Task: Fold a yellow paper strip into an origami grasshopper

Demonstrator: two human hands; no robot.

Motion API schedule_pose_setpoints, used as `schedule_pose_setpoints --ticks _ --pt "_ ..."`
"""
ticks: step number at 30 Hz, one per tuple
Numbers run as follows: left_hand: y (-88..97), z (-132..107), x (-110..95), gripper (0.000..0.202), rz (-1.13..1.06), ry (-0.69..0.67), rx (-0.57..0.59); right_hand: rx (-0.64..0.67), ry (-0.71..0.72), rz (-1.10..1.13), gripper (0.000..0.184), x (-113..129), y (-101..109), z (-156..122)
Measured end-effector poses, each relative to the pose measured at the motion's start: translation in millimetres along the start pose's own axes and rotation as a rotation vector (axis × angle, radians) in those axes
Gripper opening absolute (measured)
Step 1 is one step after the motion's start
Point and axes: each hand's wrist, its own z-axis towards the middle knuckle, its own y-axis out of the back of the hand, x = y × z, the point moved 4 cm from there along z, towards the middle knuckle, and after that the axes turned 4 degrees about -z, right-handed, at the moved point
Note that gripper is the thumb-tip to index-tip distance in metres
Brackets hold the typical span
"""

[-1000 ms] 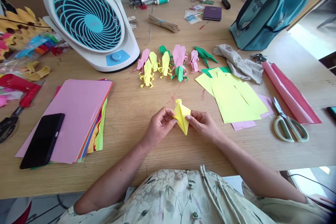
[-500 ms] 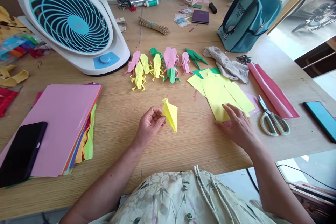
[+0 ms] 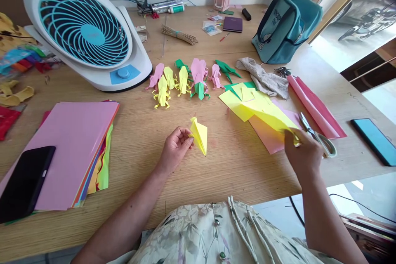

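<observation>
My left hand (image 3: 175,147) pinches a folded yellow paper piece (image 3: 199,135) just above the wooden table (image 3: 154,140). My right hand (image 3: 301,152) is closed on the near corner of a yellow paper sheet (image 3: 262,111), lifting it off a pink sheet (image 3: 268,134). The scissors (image 3: 318,138) lie right beside that hand. A row of finished pink, yellow and green folded paper figures (image 3: 185,80) stands farther back in the middle.
A stack of coloured paper (image 3: 74,144) with a black phone (image 3: 24,181) on it lies at left. A white and teal fan (image 3: 85,33) stands behind it. A teal bag (image 3: 284,27), grey cloth (image 3: 262,78), red paper roll (image 3: 315,105) and a second phone (image 3: 373,140) are at right.
My right hand let go of the folded piece, moved right to the loose sheets and picked up a yellow sheet by its corner. My left hand kept the folded piece.
</observation>
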Motion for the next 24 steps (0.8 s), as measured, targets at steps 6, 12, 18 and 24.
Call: schedule_pose_setpoints --ticks 6,12,18,24 --pt "-0.2 0.6 1.0 0.015 0.016 0.008 0.008 -0.296 -0.153 0.003 0.031 -23.9 17.4 11.5" --pt "0.3 0.8 3.3 0.015 0.046 0.019 0.016 -0.151 0.134 -0.06 0.025 14.2 -0.9 0.9" --pt "-0.3 0.7 0.9 0.017 0.087 0.018 0.008 0.129 0.237 -0.152 0.044 41.5 -19.9 15.1" --pt "-1.4 0.7 -0.6 0.017 0.097 0.022 0.009 0.249 0.099 -0.259 0.058 33.5 -20.0 27.3"
